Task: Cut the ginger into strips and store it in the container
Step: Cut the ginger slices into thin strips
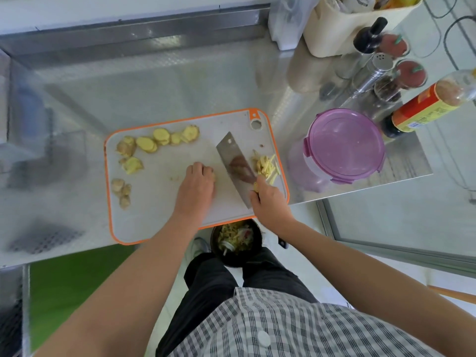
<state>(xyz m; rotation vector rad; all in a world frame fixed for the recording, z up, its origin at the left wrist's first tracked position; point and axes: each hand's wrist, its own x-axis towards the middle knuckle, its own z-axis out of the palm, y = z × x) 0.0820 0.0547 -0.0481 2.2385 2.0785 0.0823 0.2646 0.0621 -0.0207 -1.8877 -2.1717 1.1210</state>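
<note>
Your cutting board is white with an orange rim. Your left hand lies in the middle of the board, knuckles up. Its fingers are bent down so the tips are on the board. You cannot tell if a piece of ginger is tucked under them, because the hand hides that spot. Your right hand is at the board's near right corner, with its fingers wrapped tight round the handle of the knife. The wide blade slants across the right part of the board, its tip pointing to the far edge, and its shiny flat side faces up. You cannot tell if the sharp edge touches the board. The ginger strips lie in a small heap by the board's right edge, just beside the blade, on the side away from your left hand. The ginger slices lie in a row along the far edge of the board, on its left half. The ginger chunks, not yet cut, sit by the board's left edge. The container stands on the counter just off the board's right edge, and its purple lid is on. A dark bin with scraps in it shows under the board's near edge. Some bottles stand farther off, past the board's far right corner.
</note>
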